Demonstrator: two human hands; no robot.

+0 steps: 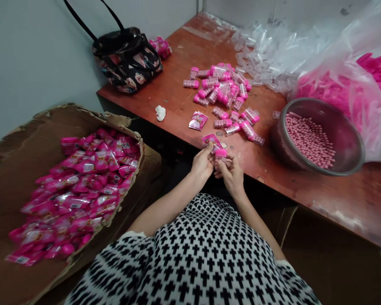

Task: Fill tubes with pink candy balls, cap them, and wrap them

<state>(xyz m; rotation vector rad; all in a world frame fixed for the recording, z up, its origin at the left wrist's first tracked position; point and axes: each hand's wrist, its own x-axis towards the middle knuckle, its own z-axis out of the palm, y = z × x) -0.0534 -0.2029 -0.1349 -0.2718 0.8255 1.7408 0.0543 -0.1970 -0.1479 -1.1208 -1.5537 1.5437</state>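
Observation:
Near the table's front edge, my left hand (pixel 203 163) is closed on a small pink printed packet (pixel 212 140), which sticks up past the fingertips. Right beside it, my right hand (pixel 232 173) grips a small clear bottle with a pink cap (pixel 221 153), held cap up. The two hands nearly touch. A flat pink-and-white packet (pixel 198 120) lies on the table just beyond them. Behind it is a pile of capped bottles (pixel 222 84) filled with pink beads, with several more bottles (pixel 238 123) scattered closer to me.
At right, a grey bowl (pixel 282 135) holds pink beads. Clear empty tubes (pixel 260 55) and a plastic bag of pink pieces (pixel 330 93) lie behind. A floral handbag (pixel 127 59) stands at the table's left corner. A cardboard box (pixel 6 169) of pink packages is at lower left.

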